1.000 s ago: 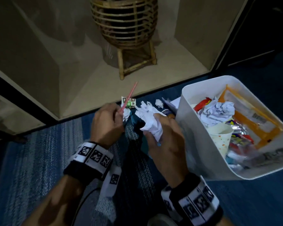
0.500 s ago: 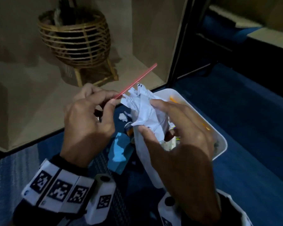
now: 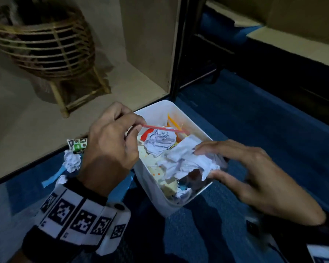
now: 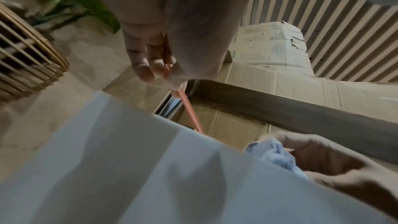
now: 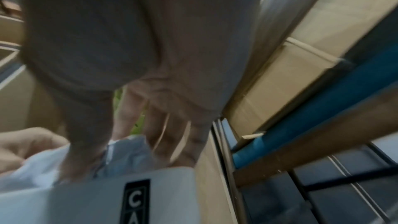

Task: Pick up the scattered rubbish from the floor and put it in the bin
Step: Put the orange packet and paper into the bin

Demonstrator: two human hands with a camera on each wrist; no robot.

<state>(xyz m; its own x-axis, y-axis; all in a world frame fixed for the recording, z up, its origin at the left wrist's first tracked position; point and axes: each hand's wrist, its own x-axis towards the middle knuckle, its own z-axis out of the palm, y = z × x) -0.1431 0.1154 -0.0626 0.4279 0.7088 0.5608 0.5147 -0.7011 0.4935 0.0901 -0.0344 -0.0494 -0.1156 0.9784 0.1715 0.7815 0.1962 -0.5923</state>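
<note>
The white plastic bin (image 3: 154,107) stands on the blue carpet, holding several crumpled papers, wrappers and a paper cup. My left hand (image 3: 140,125) hovers over its left rim and pinches a thin red straw (image 3: 163,129), which lies level across the bin's opening; the left wrist view shows the straw (image 4: 187,108) below my fingertips (image 4: 144,74). My right hand (image 3: 203,162) is over the bin's right side. It holds a crumpled white paper (image 3: 186,160) loosely between thumb and fingertips, just above the contents. The right wrist view is blurred but shows the same paper (image 5: 129,152).
On the carpet left of the bin lie a green-and-white wrapper (image 3: 77,146), a small paper ball (image 3: 71,162) and a light blue strip (image 3: 53,176). A wicker basket on a stand (image 3: 46,44) sits on the beige ledge behind. Dark furniture stands at the right.
Both hands rose from the floor and moved right, over the bin. The straw now points across the bin's opening, and the paper has been lowered into its mouth with the right fingers spread wider.
</note>
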